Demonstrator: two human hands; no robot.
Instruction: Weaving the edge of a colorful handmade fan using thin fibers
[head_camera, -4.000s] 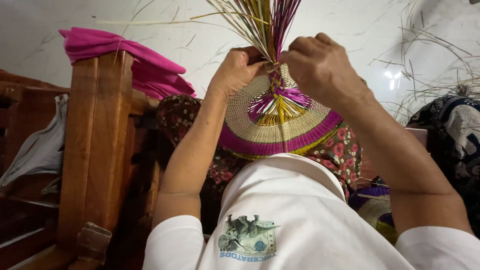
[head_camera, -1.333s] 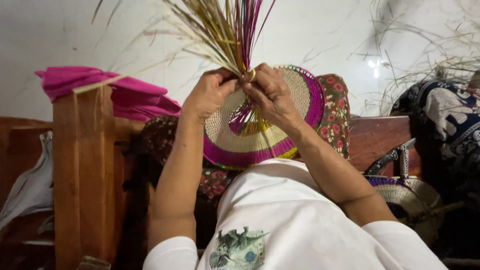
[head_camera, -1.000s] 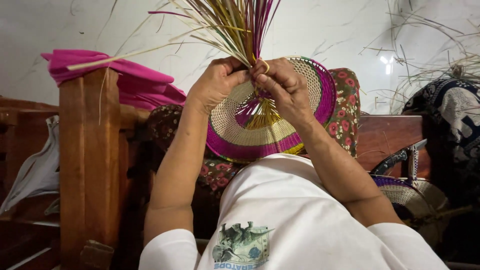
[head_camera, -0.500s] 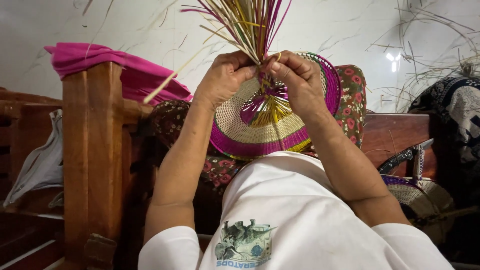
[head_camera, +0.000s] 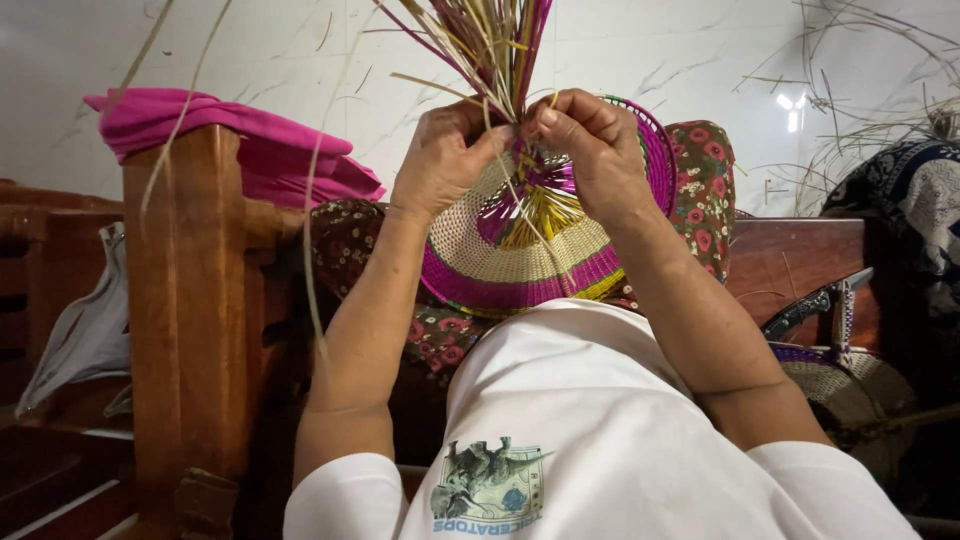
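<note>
Here both forearms rise from the lap, elbows bent. The left hand (head_camera: 447, 150) and right hand (head_camera: 590, 145) meet at the hub of a woven fan (head_camera: 520, 260) standing on the knees, fingers curled and pinching the bundle of straw strands (head_camera: 490, 45) that sprouts above.

**Fan turned and a strand pulled down**

Since four seconds ago, the woven fan (head_camera: 545, 250) has swung its rim toward the right, behind the right hand (head_camera: 590, 140). Both hands sit closer together at the bundle of loose strands (head_camera: 495, 45). A pale strand (head_camera: 535, 225) now trails down across the fan's face from the left hand (head_camera: 450, 150).
</note>
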